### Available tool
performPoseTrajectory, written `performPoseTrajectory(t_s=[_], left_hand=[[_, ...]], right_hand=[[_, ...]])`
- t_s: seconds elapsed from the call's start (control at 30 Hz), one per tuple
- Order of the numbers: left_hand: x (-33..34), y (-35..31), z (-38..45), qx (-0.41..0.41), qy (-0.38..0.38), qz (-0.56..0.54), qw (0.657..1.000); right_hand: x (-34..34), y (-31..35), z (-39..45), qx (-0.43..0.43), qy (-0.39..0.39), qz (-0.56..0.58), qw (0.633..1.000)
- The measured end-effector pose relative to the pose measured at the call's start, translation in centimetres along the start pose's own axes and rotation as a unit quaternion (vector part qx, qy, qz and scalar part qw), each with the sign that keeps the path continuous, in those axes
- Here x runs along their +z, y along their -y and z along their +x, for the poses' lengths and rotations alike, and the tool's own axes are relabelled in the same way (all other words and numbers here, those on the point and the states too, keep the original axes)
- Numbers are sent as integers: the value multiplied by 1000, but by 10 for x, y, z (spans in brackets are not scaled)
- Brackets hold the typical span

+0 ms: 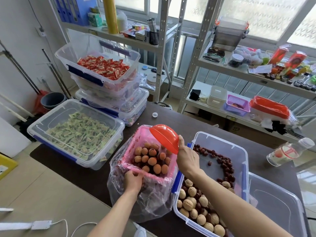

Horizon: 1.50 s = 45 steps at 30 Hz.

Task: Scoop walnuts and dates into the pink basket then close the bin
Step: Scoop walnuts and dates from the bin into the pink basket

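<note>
Fingers of the left hand [133, 181] curled over the near rim of the pink basket [136, 134], pinching the rim together with the clear plastic bag [150, 200] that wraps the basket's outside. Fingers of the right hand [186, 157] closed round the handle of the red scoop [165, 136], handle itself hidden in the grip. Nearest on the dark table [177, 120], at right, the open clear bin [222, 147] with blue latches, long axis running from near to far; walnuts [191, 204] heaped with dates [224, 164] at the near end, dates strung in an arc along the far right wall, bare floor between. Beside the bin on the right, its clear lid [280, 207], lying flat. Just left of the bin and touching it, the basket: square, perforated pink walls, tilted slightly, already holding walnuts and dates in a pile. Above its far right corner, the scoop: a translucent red half-bowl, tipped over with the open mouth facing down and left toward the basket, long axis slanting from the hand up and left. Further left, a lidded bin of green packets [75, 132]. Beyond, stacked bins topped by red packets [102, 65]. Farthest, metal shelving [196, 53] before the windows.
</note>
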State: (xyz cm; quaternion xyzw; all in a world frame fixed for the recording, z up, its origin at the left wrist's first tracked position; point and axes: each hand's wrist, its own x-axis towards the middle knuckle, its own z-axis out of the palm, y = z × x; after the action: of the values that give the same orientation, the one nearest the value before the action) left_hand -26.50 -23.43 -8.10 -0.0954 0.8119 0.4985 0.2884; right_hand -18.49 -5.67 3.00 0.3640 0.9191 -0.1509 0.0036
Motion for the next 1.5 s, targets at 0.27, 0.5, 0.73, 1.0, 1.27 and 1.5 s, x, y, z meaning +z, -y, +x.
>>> performPoseTrajectory(t_s=[0.27, 0.5, 0.73, 1.0, 1.27, 1.5], left_hand=[[-12, -7, -20, 40, 0, 104, 994], [18, -38, -71, 156, 98, 80, 980], [56, -49, -91, 223, 147, 123, 956], [78, -42, -104, 248, 108, 194, 943], [82, -36, -105, 248, 99, 189, 945], [84, -37, -108, 247, 96, 168, 949]], right_hand=[[-11, -33, 0, 27, -38, 223, 974], [-36, -85, -10, 81, -111, 301, 944], [-47, -142, -39, 133, -145, 255, 947], [-41, -179, -71, 107, -9, -109, 988], [-36, -183, -76, 83, 42, -189, 977], [-43, -171, -90, 61, 105, -170, 978]])
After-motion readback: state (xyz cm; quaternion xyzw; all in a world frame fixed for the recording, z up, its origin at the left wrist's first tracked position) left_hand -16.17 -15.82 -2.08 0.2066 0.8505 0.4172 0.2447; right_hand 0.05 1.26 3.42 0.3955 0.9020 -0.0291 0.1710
